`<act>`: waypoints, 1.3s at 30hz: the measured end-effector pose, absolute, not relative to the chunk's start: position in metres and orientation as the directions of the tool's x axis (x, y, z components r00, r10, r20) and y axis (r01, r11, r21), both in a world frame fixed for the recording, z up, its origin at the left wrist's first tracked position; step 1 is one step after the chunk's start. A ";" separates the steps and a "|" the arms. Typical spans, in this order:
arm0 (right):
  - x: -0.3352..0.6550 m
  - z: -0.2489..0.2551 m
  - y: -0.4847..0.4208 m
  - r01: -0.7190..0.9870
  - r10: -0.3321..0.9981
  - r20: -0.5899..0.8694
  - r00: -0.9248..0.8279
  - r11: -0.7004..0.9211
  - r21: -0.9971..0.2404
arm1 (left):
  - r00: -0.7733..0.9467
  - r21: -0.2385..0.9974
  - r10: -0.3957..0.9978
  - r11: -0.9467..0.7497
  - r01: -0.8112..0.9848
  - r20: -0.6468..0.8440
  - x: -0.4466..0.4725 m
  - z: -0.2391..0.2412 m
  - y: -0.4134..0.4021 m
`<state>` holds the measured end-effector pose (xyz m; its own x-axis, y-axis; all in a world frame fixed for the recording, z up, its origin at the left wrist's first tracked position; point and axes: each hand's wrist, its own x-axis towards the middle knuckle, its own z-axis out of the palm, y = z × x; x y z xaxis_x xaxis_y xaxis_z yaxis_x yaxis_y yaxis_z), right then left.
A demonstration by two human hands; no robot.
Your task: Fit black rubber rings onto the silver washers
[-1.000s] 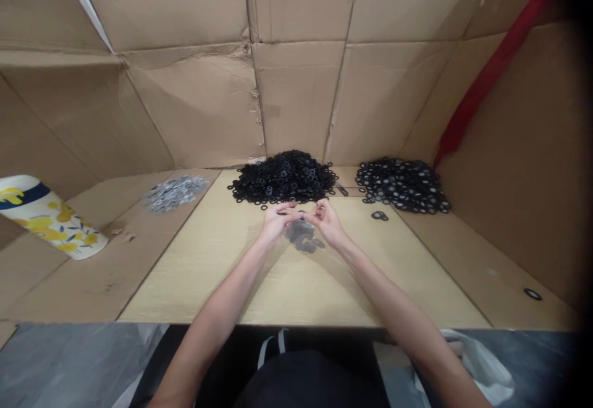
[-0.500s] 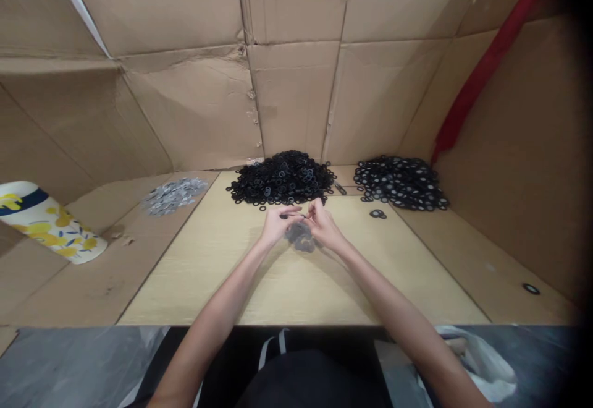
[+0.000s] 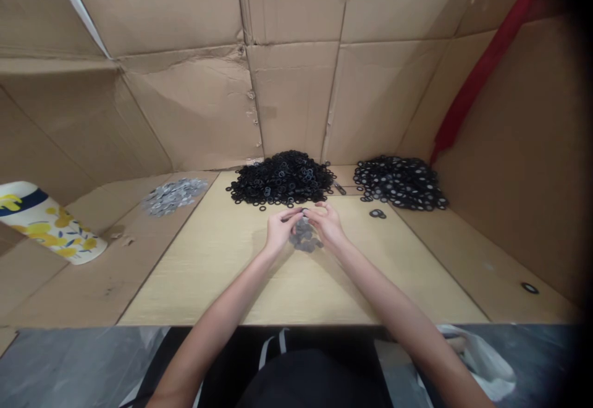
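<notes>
My left hand (image 3: pixel 279 230) and my right hand (image 3: pixel 328 225) meet at the middle of the table. Their fingertips pinch a small black ring (image 3: pixel 304 210) from both sides, and something pale shows at its centre. Under the fingers lies a small heap of grey discs (image 3: pixel 306 244), partly covered by the hands. Just behind the hands rises a large pile of black rings (image 3: pixel 283 178). To the right, a second pile holds black rings with pale centres (image 3: pixel 401 182).
Silvery discs (image 3: pixel 173 196) are heaped at the left. A patterned cylinder (image 3: pixel 58 229) leans at the far left. Two rings (image 3: pixel 377 214) lie right of my hands, another ring (image 3: pixel 529 288) at the far right. A small tool (image 3: pixel 340 189) lies between the piles. Cardboard walls (image 3: pixel 296 99) enclose the table.
My fingertips have shifted slightly and the right fingers have spread a little. The black ring between them shows more clearly, as does the grey heap below.
</notes>
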<state>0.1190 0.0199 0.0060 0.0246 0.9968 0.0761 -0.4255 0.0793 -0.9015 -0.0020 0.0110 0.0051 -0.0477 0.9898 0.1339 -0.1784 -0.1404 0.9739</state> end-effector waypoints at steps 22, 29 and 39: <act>0.115 0.008 0.018 -0.194 0.974 0.182 0.138 0.207 -0.959 | -0.095 0.977 0.993 -0.082 -0.196 0.064 -0.002 0.021 0.003; 0.118 0.014 0.015 -0.247 0.981 0.144 0.129 0.172 -0.954 | -0.049 0.982 0.996 -0.078 -0.171 0.071 -0.003 0.021 0.005; 0.121 0.018 0.013 -0.150 0.977 0.211 0.011 0.210 -0.966 | -0.082 0.889 0.996 -0.013 -0.457 -0.028 -0.003 0.016 0.012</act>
<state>0.1205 0.0126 0.0181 0.0114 0.9775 0.2108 -0.1495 0.2101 -0.9662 -0.0034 0.0124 0.0159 -0.0825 0.9962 -0.0275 -0.4572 -0.0133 0.8893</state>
